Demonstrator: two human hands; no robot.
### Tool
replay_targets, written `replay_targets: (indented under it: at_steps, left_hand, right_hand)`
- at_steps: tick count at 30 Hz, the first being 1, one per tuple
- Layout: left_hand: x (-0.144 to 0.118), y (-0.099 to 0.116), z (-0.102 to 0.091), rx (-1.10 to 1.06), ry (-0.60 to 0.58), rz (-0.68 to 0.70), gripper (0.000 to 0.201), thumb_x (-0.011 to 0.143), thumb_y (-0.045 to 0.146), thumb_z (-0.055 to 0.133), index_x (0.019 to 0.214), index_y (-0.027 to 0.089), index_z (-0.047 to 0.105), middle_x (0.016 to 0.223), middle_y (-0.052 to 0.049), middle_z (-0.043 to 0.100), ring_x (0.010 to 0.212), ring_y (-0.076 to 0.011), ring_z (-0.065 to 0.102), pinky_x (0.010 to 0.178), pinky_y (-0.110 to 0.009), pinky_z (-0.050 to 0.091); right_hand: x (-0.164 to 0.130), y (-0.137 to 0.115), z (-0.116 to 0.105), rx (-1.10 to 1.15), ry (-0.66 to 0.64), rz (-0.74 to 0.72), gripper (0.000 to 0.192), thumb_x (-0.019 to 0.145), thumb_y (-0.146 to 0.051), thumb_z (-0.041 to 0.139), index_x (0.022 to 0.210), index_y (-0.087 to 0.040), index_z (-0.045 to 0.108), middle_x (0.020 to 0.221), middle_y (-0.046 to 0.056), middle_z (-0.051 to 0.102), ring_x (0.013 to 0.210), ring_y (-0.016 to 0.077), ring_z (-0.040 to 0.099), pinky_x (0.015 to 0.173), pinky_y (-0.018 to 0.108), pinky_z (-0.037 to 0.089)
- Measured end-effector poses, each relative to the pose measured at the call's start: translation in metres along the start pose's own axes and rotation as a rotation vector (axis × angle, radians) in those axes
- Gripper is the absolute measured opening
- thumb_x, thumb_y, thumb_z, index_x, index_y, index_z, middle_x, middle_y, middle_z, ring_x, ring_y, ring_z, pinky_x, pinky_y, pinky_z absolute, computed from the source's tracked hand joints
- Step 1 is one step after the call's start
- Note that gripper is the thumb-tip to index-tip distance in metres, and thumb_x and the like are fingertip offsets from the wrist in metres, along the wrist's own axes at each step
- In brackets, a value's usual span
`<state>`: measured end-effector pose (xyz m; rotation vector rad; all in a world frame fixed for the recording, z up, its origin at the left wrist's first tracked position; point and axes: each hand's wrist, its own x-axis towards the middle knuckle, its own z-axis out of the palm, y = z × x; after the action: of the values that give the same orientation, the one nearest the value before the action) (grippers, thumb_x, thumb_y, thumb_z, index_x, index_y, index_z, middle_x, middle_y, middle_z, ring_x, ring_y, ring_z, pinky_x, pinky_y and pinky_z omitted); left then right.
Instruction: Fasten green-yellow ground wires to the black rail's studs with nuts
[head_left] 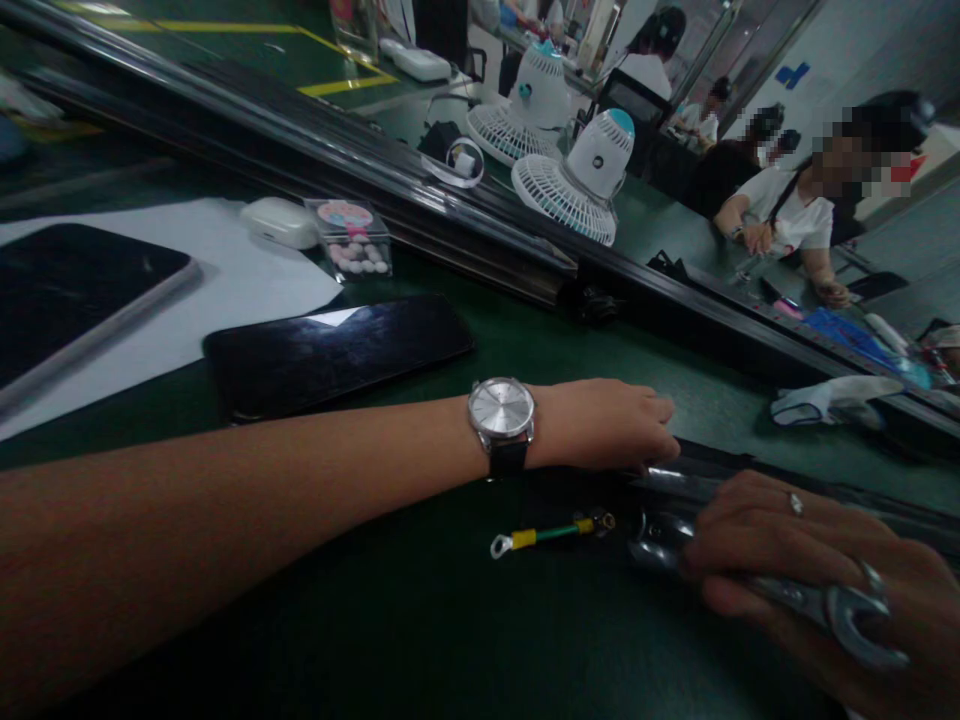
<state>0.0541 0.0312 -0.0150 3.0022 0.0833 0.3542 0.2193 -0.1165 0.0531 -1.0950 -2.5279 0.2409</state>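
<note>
My right hand (pixel 817 565), with rings on its fingers, is closed around a metal open-end wrench (pixel 862 620). One open jaw of the wrench shows by my fingers, and its other end lies near a shiny metal fitting (pixel 661 535) on a dark part. My left hand (pixel 607 425) reaches across with its fingers curled down at the edge of that dark part (pixel 577 490); what they grip is hidden. A short green-and-yellow wire (pixel 555 534) with ring terminals at both ends sticks out from the fitting, low over the dark green table.
A black phone (pixel 337 355), a tablet-like device (pixel 82 290) on white paper (pixel 247 270), and a clear candy box (pixel 352 240) lie to the left. Long dark rails (pixel 300 140) cross behind. Beyond stand white fans (pixel 570 190); a white glove (pixel 832 400) lies right. Several people sit farther back.
</note>
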Motion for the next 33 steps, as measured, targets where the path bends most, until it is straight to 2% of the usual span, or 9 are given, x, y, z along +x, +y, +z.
replay_targets:
  at_steps: [2,16,19,21,23,24,27,30,33]
  left_hand:
    - [0.000,0.000,0.000,-0.002,0.011,-0.004,0.010,0.096,0.024,0.066,0.104,0.022,0.071,0.113,-0.008,0.064,0.101,-0.0204,0.060,0.066,-0.031,0.041]
    - [0.001,0.001,0.001,0.004,-0.005,-0.006,0.008,0.097,0.025,0.064,0.103,0.022,0.069,0.114,-0.008,0.064,0.101,-0.0206,0.060,0.066,-0.032,0.040]
    - [0.001,0.000,0.002,-0.003,0.007,-0.001,0.008,0.096,0.026,0.065,0.102,0.022,0.069,0.112,-0.007,0.064,0.098,-0.0201,0.060,0.066,-0.032,0.040]
    - [0.000,-0.001,0.003,-0.005,0.023,0.004,0.007,0.096,0.025,0.066,0.101,0.022,0.069,0.111,-0.007,0.064,0.097,-0.0199,0.060,0.065,-0.032,0.040]
    - [0.000,-0.001,0.003,-0.003,0.036,0.007,0.005,0.095,0.024,0.067,0.099,0.022,0.069,0.110,-0.007,0.064,0.097,-0.0197,0.060,0.065,-0.032,0.040]
    - [0.000,-0.001,0.004,-0.002,0.039,0.007,0.005,0.094,0.023,0.068,0.098,0.022,0.069,0.110,-0.007,0.065,0.097,-0.0197,0.060,0.065,-0.032,0.040]
    - [0.000,-0.001,0.004,-0.001,0.037,0.006,0.005,0.094,0.024,0.069,0.098,0.022,0.069,0.111,-0.007,0.064,0.098,-0.0200,0.060,0.065,-0.032,0.040]
    - [0.001,-0.001,0.003,0.007,0.023,0.001,0.008,0.094,0.025,0.068,0.102,0.023,0.069,0.113,-0.007,0.064,0.100,-0.0199,0.060,0.066,-0.032,0.040]
    - [0.001,0.000,0.002,0.010,0.007,-0.005,0.009,0.095,0.025,0.067,0.104,0.023,0.070,0.114,-0.007,0.064,0.100,-0.0202,0.060,0.066,-0.032,0.040]
  right_hand:
    - [0.003,0.001,0.006,0.028,0.023,0.017,0.012,0.103,-0.028,0.058,0.099,-0.021,0.067,0.081,0.001,0.078,0.075,0.0129,0.075,0.067,0.022,0.059]
    - [0.009,0.002,0.013,0.032,0.034,0.000,0.012,0.102,-0.029,0.059,0.100,-0.020,0.066,0.079,0.001,0.078,0.075,0.0144,0.076,0.065,0.023,0.060]
    - [0.006,0.008,0.006,-0.024,-0.057,-0.140,0.011,0.103,-0.023,0.056,0.108,-0.020,0.065,0.086,0.001,0.079,0.081,0.0156,0.076,0.075,0.027,0.061]
    - [0.001,0.010,-0.002,-0.089,-0.182,-0.263,0.021,0.103,-0.020,0.052,0.120,-0.021,0.064,0.099,0.003,0.079,0.086,0.0178,0.076,0.086,0.034,0.061]
    - [-0.006,0.007,-0.010,-0.164,-0.224,-0.283,0.028,0.102,-0.018,0.050,0.126,-0.022,0.063,0.106,0.004,0.079,0.093,0.0208,0.076,0.093,0.038,0.059]
    - [-0.009,0.005,-0.012,-0.214,-0.211,-0.174,0.030,0.103,-0.016,0.046,0.126,-0.023,0.063,0.109,0.006,0.078,0.100,0.0238,0.075,0.098,0.043,0.056]
    - [-0.012,-0.001,-0.012,-0.220,-0.166,-0.117,0.024,0.103,-0.018,0.049,0.121,-0.022,0.064,0.102,0.004,0.079,0.099,0.0223,0.075,0.101,0.039,0.054]
    - [-0.005,-0.003,-0.004,-0.151,-0.078,-0.113,0.012,0.104,-0.022,0.054,0.109,-0.021,0.065,0.087,-0.001,0.078,0.087,0.0155,0.076,0.092,0.029,0.056]
    - [0.002,-0.001,0.004,-0.106,0.008,-0.069,0.012,0.103,-0.024,0.055,0.100,-0.021,0.066,0.080,-0.001,0.078,0.080,0.0135,0.076,0.079,0.025,0.058]
